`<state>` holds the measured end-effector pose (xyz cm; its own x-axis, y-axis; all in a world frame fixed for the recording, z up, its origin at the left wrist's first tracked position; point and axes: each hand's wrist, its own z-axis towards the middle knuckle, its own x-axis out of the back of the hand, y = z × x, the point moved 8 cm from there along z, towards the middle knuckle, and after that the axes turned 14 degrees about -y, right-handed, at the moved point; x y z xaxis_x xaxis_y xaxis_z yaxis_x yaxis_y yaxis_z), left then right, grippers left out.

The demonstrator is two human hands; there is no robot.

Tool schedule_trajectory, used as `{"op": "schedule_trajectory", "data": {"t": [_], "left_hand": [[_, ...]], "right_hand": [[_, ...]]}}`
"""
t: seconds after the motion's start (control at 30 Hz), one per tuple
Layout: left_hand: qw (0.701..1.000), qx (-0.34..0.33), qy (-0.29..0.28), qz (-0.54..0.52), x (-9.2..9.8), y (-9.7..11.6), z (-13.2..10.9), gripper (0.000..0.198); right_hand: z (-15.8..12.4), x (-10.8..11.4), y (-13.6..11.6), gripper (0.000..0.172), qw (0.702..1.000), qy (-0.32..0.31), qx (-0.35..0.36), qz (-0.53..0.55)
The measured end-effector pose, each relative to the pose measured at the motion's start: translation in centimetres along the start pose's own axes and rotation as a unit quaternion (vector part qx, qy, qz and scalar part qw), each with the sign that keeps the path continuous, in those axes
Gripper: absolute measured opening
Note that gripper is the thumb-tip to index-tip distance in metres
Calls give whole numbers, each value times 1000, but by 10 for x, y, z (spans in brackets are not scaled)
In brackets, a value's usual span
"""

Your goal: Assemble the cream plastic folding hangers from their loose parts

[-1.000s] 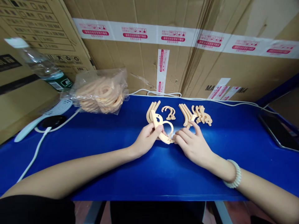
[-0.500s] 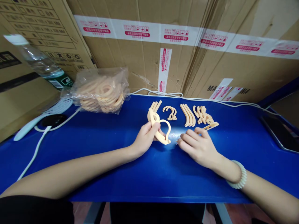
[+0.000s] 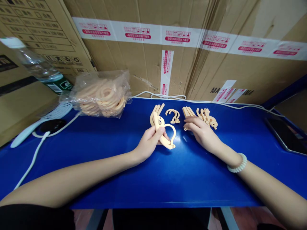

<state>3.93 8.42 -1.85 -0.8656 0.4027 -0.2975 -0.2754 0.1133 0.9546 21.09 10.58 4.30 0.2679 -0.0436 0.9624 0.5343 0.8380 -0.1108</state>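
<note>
My left hand (image 3: 150, 140) grips a beige plastic folding hanger piece (image 3: 165, 140), a curved arm with a hook joined at its lower end. Just behind it are more beige curved parts (image 3: 157, 110), partly hidden by that hand. My right hand (image 3: 200, 129) lies over a row of curved hanger arms (image 3: 189, 111), its bent fingers closed around their near ends; the fingertips are partly hidden. Between the hands, farther back, lie loose hanger hooks (image 3: 173, 115). A small pile of shaped beige pieces (image 3: 207, 117) sits just right of the arms.
A clear bag of beige parts (image 3: 103, 95) stands back left, near a water bottle (image 3: 40, 67), a pale hairbrush (image 3: 40, 123) and a black round pad (image 3: 53, 125). A white cable (image 3: 211, 102) runs along the cardboard boxes (image 3: 134, 57). A phone (image 3: 287, 134) lies right.
My right hand has moved back and slightly left onto the row of curved arms, bringing the strip it held there. My left hand keeps its grip. The view has shifted slightly.
</note>
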Motion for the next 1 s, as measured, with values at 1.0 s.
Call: {"op": "schedule_trajectory", "data": {"t": [1.0], "left_hand": [[988, -90, 12, 123, -2, 16, -2, 23]], "right_hand": [[-8, 4, -63, 51, 998, -14, 44, 37]]}}
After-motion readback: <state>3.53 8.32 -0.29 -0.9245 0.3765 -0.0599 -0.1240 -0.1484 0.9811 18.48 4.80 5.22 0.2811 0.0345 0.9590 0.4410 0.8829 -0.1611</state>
